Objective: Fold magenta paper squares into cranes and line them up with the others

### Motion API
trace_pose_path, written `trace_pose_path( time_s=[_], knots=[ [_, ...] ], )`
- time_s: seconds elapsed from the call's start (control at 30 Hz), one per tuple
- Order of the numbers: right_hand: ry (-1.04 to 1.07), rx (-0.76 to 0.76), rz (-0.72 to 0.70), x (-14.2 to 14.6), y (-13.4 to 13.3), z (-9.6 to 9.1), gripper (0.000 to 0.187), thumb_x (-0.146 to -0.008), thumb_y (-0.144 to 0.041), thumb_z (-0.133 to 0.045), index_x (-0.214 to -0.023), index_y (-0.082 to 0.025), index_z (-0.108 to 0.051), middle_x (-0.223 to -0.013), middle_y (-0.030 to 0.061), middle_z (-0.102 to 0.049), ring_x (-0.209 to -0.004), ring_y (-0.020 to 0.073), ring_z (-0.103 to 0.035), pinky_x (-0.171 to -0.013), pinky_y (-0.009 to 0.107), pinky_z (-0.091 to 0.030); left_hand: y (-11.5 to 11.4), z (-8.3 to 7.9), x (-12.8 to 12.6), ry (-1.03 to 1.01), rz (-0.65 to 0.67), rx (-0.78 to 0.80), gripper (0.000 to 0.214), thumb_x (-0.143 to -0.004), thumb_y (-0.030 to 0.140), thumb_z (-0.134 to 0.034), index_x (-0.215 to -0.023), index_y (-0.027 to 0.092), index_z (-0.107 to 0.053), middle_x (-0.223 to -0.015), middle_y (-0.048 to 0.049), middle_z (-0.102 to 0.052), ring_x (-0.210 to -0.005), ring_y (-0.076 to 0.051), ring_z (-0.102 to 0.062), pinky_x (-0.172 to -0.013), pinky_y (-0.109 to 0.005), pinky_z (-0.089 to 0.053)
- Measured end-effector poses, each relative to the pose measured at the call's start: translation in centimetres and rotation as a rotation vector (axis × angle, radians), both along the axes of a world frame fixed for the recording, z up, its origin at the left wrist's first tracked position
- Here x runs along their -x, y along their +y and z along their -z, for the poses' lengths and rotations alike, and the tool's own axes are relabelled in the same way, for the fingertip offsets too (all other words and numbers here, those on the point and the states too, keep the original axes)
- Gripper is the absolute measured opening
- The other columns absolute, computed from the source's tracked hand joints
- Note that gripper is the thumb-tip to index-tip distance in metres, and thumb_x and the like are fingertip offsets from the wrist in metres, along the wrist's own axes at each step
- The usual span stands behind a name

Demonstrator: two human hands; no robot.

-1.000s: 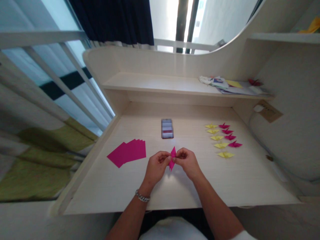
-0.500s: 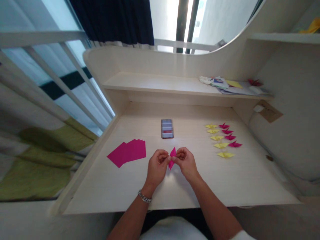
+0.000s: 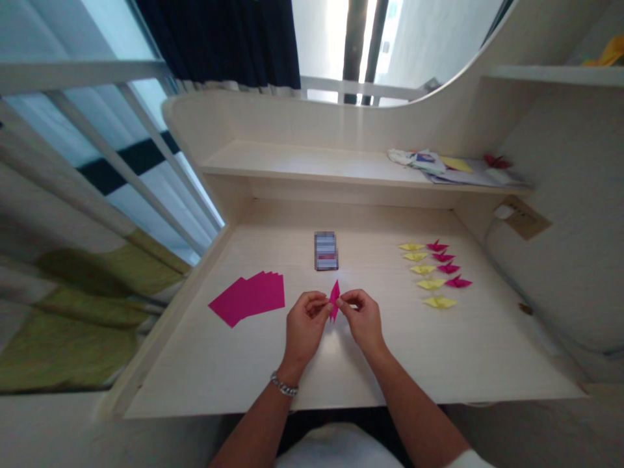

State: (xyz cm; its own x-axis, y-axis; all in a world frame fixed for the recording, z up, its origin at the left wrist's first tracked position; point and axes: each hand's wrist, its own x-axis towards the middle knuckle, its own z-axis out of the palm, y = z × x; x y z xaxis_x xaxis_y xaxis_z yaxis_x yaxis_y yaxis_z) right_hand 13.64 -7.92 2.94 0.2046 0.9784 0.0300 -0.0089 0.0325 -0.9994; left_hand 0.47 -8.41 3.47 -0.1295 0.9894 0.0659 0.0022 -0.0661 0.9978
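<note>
A small folded magenta paper piece stands upright between my two hands over the middle of the pale wooden desk. My left hand, with a bracelet at its wrist, pinches the piece's left side. My right hand pinches the right side. The fingertips of both hands are pressed together on the paper. The piece's lower tip is partly hidden by my fingers.
A fanned stack of magenta paper squares lies to the left. A phone lies beyond my hands. Rows of finished yellow cranes and magenta cranes sit at the right. Papers lie on the back shelf.
Both hands and the magenta piece have shifted a little away from me, toward the phone. The piece now looks narrower and more upright.
</note>
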Motion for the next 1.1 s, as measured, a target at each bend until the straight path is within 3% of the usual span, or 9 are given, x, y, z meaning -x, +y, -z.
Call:
trace_pose_path(
  time_s=[0.13, 0.3, 0.5, 0.63, 0.93, 1.1],
  knots=[
    [-0.104, -0.014, -0.04, 0.3, -0.4, 0.1, 0.02, -0.077, -0.035, -0.064, -0.087, -0.019, -0.071, -0.089, 0.007, -0.07, -0.081, 0.0206, -0.063, -0.074, 0.033, -0.05, -0.5, -0.4, -0.2, 0.108, -0.069, -0.061, 0.023, -0.075, 0.03, -0.069, -0.093, 0.017, -0.062, -0.088, -0.0058, -0.07, -0.082, -0.019, -0.068, -0.078, -0.031, -0.054],
    [-0.03, -0.001, -0.164, 0.4, -0.3, 0.5, 0.026, -0.078, -0.037, -0.063, -0.093, -0.018, -0.072, -0.087, 0.0066, -0.071, -0.081, 0.021, -0.063, -0.076, 0.033, -0.05, -1.0, -0.3, -0.4, 0.238, 0.01, -0.084, 0.021, -0.078, 0.03, -0.065, -0.096, 0.02, -0.067, -0.096, -0.0062, -0.071, -0.088, -0.02, -0.067, -0.085, -0.034, -0.053],
    [0.069, 0.062, -0.271, -0.3, 0.4, 0.7, 0.024, -0.076, -0.038, -0.064, -0.078, -0.015, -0.071, -0.067, 0.0032, -0.066, -0.06, 0.0146, -0.058, -0.061, 0.027, -0.048, -0.2, 0.1, 0.3, 0.154, 0.002, -0.023, 0.03, -0.076, 0.032, -0.067, -0.102, 0.017, -0.066, -0.093, -0.0079, -0.071, -0.081, -0.019, -0.068, -0.075, -0.033, -0.056],
    [0.155, 0.138, -0.358, -0.6, 0.4, 0.2, 0.025, -0.072, -0.039, -0.068, -0.078, -0.015, -0.073, -0.068, 0.0031, -0.067, -0.059, 0.0138, -0.059, -0.062, 0.029, -0.049, 0.5, -0.1, 1.0, 0.105, 0.144, 0.023, 0.019, -0.075, 0.029, -0.067, -0.088, 0.016, -0.07, -0.088, -0.0071, -0.072, -0.078, -0.019, -0.068, -0.074, -0.031, -0.055],
    [0.222, 0.201, -0.315, -1.0, 0.5, -0.9, 0.022, -0.056, -0.027, -0.079, -0.074, -0.015, -0.073, -0.068, 0.004, -0.07, -0.06, 0.0164, -0.063, -0.063, 0.032, -0.051, 0.6, -0.8, 1.7, 0.015, 0.27, 0.141, 0.019, -0.073, 0.027, -0.069, -0.086, 0.013, -0.071, -0.083, -0.0085, -0.073, -0.072, -0.019, -0.067, -0.07, -0.032, -0.055],
    [0.329, 0.262, -0.353, -1.3, 0.5, -1.2, 0.021, -0.054, -0.023, -0.079, -0.073, -0.014, -0.073, -0.067, 0.0045, -0.071, -0.059, 0.0175, -0.065, -0.064, 0.035, -0.053, 0.6, -0.5, 2.0, -0.116, 0.332, 0.203, 0.022, -0.07, 0.025, -0.072, -0.089, 0.013, -0.071, -0.082, -0.0086, -0.072, -0.071, -0.018, -0.066, -0.07, -0.033, -0.055]
  ],
)
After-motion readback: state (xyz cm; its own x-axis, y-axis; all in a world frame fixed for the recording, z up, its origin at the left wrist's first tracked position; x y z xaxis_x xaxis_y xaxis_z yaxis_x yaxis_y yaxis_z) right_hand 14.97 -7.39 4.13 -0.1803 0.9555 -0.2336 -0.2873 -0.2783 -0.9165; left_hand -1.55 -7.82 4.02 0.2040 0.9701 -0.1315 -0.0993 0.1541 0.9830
